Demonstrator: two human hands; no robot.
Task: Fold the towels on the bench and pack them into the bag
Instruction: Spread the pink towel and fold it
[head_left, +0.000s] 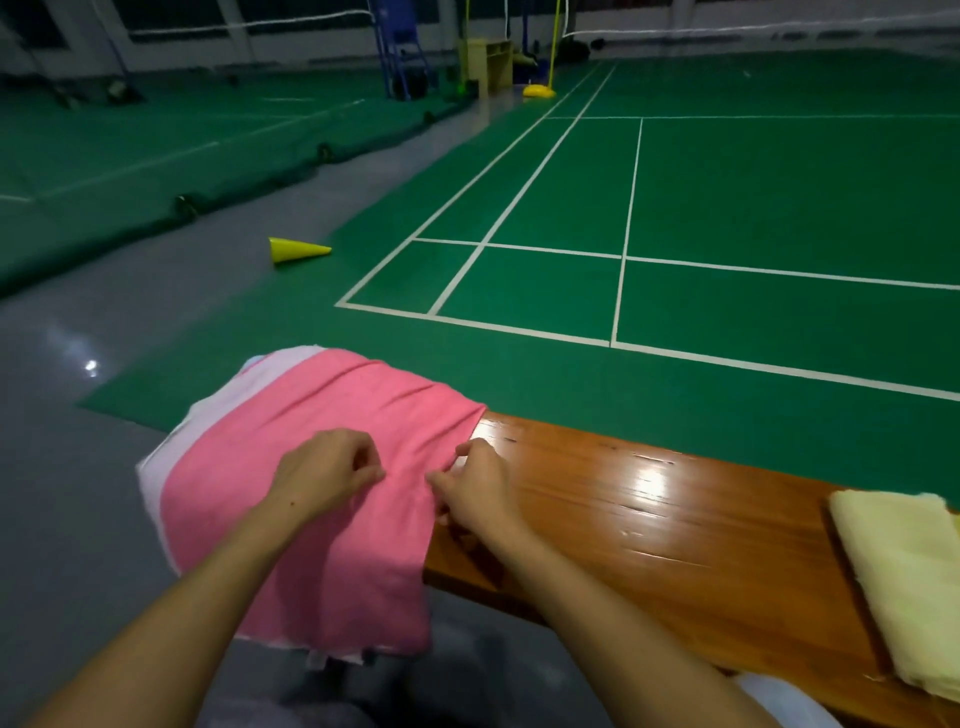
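A pink towel with a pale stripe along its left side lies spread over the left end of the glossy wooden bench, its near edge hanging off the front. My left hand rests on the towel's middle with fingers curled, pinching the fabric. My right hand pinches the towel's right edge where it meets the bare wood. A folded pale yellow towel lies at the bench's right end. No bag is in view.
Beyond the bench stretches a green badminton court with white lines. A yellow cone lies tipped on the grey floor to the left. A blue umpire chair and net posts stand far back.
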